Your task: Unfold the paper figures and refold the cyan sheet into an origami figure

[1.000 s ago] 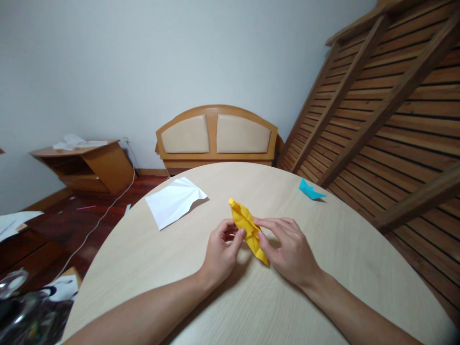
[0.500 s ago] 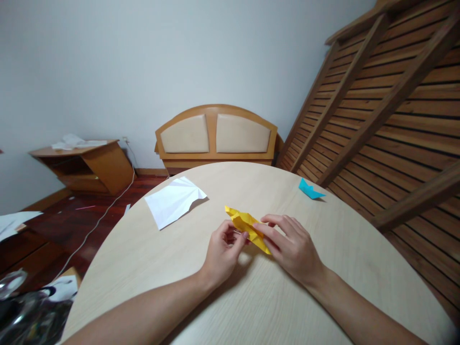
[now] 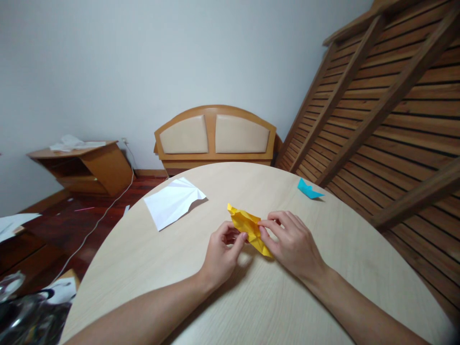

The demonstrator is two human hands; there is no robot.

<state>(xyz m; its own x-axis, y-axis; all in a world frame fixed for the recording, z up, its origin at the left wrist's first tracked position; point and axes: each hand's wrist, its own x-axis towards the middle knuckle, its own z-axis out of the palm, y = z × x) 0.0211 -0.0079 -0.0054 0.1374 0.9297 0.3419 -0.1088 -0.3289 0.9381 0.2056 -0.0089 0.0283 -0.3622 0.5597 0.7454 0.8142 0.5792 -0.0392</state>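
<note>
- left hand (image 3: 221,251) and right hand (image 3: 291,242) pinch the folded yellow paper (image 3: 247,227) over the bench (image 3: 179,268).
- best kept taut, creases pressed evenly.

1. The left hand (image 3: 220,256) was bare, with no glove, ring or watch to be seen.
2. The right hand (image 3: 293,245) was bare too, with nothing worn on the fingers or wrist.
3. Both forearms were uncovered as far as the lower edge of the view; no sleeve or cuff showed on either.
4. The fingernails looked short and plain, without polish.
</note>
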